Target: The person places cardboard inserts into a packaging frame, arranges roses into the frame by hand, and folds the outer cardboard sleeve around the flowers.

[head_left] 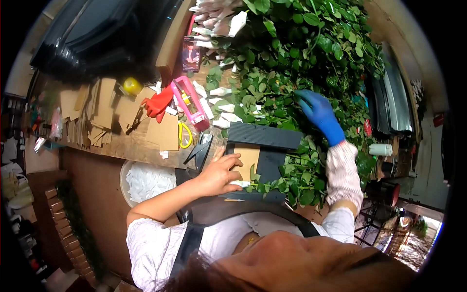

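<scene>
My bare left hand (219, 173) lies with fingers apart at the left edge of a tan cardboard piece (247, 159) in a dark ridged holder (265, 135). Close to its thumb is a white-wrapped flower head (240, 183), whose leafy stem (279, 185) runs right across the holder. My right hand (317, 113), in a blue glove, reaches into the pile of leafy flower stems (311, 53). Its fingers are stretched out, the tips partly against the leaves; no held thing shows. More white-wrapped heads (227, 118) lie left of the stems.
On the wooden table (131, 152) are a pink tape dispenser (192, 104), red glove (158, 104), yellow-handled scissors (185, 135), black scissors (198, 151), cardboard pieces (103, 104) and a phone (191, 56). A tub of white wrappers (148, 181) stands below the table edge.
</scene>
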Demonstrator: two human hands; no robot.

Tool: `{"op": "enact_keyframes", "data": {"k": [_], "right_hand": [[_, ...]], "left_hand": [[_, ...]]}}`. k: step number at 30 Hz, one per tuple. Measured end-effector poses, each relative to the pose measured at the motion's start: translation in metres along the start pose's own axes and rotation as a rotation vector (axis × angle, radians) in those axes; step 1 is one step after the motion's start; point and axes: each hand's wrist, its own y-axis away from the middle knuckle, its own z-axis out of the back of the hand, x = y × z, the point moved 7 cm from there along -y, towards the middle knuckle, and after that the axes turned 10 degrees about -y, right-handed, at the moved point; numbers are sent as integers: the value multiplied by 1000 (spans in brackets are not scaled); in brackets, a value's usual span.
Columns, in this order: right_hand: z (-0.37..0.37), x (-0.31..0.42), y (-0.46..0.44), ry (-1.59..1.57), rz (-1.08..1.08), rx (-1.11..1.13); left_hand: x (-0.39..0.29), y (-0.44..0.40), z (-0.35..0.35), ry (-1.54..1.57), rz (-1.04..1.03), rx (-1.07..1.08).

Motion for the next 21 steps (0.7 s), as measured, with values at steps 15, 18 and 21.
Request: {"op": "enact_keyframes", "data": {"k": [15,18,21], "right_hand": [[53,69,5,136,268,-189],[78,135,71,268,252,-40],[52,133,140,382,103,233]], "left_hand": [[6,4,-7,63,8,-81],[20,11,-21,462,157,-85],[17,7,-7,245,144,-132]]}}
